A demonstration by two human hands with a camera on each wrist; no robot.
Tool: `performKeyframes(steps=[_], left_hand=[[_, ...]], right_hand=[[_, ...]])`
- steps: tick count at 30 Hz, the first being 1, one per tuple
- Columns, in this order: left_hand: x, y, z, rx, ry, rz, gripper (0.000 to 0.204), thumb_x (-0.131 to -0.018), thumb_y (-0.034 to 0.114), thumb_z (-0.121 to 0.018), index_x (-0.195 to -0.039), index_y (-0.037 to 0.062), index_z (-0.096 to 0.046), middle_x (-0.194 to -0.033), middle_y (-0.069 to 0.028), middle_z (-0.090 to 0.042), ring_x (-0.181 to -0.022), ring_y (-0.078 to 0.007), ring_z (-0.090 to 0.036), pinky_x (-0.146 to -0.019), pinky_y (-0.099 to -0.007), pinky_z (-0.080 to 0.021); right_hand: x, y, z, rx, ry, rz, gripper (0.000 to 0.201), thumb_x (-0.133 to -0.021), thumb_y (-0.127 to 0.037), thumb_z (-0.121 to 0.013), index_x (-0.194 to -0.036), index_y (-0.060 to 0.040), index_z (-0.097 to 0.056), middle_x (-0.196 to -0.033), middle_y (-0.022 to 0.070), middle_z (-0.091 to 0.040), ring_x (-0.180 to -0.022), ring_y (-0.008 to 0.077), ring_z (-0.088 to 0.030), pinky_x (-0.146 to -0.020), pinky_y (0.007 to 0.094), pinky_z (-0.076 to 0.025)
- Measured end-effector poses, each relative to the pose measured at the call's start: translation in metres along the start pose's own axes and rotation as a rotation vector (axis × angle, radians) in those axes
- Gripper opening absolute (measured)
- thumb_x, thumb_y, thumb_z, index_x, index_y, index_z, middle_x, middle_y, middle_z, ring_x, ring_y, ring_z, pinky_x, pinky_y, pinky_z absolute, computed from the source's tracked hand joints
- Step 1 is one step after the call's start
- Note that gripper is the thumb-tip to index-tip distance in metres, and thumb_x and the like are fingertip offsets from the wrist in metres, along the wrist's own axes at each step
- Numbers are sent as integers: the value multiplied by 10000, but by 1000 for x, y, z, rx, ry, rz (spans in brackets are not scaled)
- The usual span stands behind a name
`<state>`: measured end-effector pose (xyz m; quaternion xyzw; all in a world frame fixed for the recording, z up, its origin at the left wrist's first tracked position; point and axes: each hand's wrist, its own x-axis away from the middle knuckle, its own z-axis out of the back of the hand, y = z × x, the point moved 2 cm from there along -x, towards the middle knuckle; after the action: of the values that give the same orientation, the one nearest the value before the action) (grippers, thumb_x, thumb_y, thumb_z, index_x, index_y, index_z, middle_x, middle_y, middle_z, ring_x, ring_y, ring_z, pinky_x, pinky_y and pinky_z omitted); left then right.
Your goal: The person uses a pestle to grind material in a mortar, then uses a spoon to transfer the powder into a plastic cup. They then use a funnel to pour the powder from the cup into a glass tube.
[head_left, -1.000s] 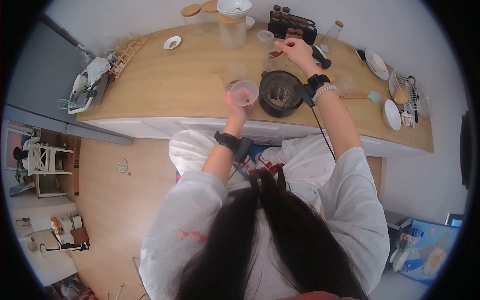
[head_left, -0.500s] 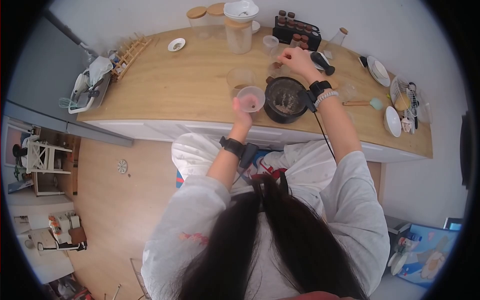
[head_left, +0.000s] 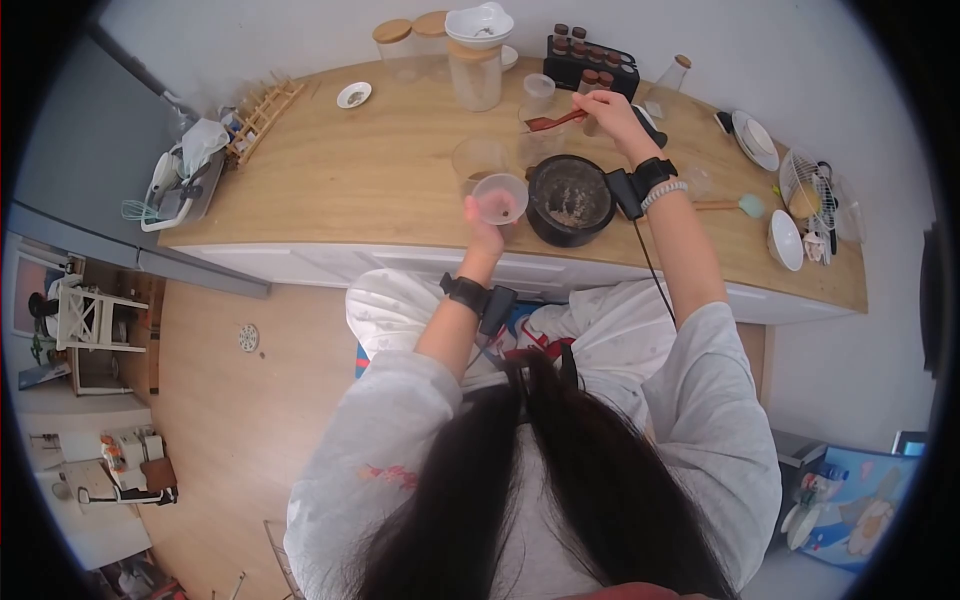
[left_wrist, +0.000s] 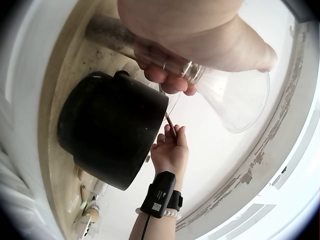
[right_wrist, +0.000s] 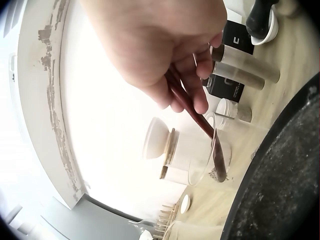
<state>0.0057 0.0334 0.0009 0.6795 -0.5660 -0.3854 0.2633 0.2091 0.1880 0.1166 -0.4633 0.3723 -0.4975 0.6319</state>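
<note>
My left hand (head_left: 487, 238) holds upright a slim clear bottle (left_wrist: 107, 35) with brown powder low inside; its fingers wrap below the threaded neck. A clear funnel (left_wrist: 235, 100) sits in that neck, its wide mouth facing up. My right hand (head_left: 612, 120) pinches the handle of a reddish-brown wooden spoon (right_wrist: 190, 107). The spoon's bowl end overlaps a clear glass (right_wrist: 201, 167) in the right wrist view, near a few dark crumbs. Between the hands stands a black mortar (head_left: 560, 232), grey-brown residue coating its inside.
Another clear glass (head_left: 468, 155) stands behind the funnel. A black spice rack (head_left: 590, 65), a lidded jar (head_left: 475, 85) and a small white dish (head_left: 354, 96) line the back. A black pestle (right_wrist: 260, 20) rests in a white dish. A white bowl (head_left: 785, 240) and spatula (head_left: 750, 205) are right.
My right hand has risen a little and shifted right, drawing the spoon up so that its length shows above the glass. My left hand and the funnel have stayed nearly still over the last half second.
</note>
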Motion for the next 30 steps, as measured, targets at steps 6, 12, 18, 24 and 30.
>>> performKeyframes(steps=[6, 12, 18, 24, 30], left_hand=[[0, 5, -4, -24, 27, -4, 754, -769, 690, -194, -728, 18, -535, -561, -75, -491, -521, -184, -457, -506, -300, -352], [-1, -4, 4, 0, -8, 10, 751, -769, 691, -189, -739, 26, -536, -569, -72, -486, -541, -187, -457, -522, -301, -357], [-1, -3, 3, 8, 9, 1, 731, -766, 693, -226, -755, 33, -540, -601, -69, -491, -546, -187, -458, -520, -301, -351], [-1, -3, 5, 25, 11, -7, 719, -759, 694, -262, -791, 32, -542, -671, -74, -510, -539, -198, -457, -512, -311, -348], [1, 4, 0, -17, 38, -4, 721, -761, 691, -259, -809, 30, -542, -672, -73, -510, -540, -203, -457, -512, -319, -350]], right_hand=[[9, 16, 12, -176, 9, -15, 273, -840, -325, -597, -854, -56, -640, -742, 17, -633, -714, 77, -495, -676, 215, -353], [36, 18, 33, -247, 105, -41, 236, -846, -306, -597, -856, -75, -645, -764, 7, -639, -681, 54, -469, -641, 209, -327], [93, 8, 52, -342, 101, 40, 193, -840, -263, -607, -851, -73, -638, -785, -3, -628, -677, 40, -474, -634, 199, -335], [154, -13, 30, 112, -38, 157, 155, -821, -188, -634, -828, -35, -611, -721, -28, -580, -688, 49, -506, -602, 219, -402], [175, -31, 14, 365, -13, 269, 143, -787, -157, -660, -834, -36, -601, -753, -5, -569, -648, 60, -486, -587, 218, -408]])
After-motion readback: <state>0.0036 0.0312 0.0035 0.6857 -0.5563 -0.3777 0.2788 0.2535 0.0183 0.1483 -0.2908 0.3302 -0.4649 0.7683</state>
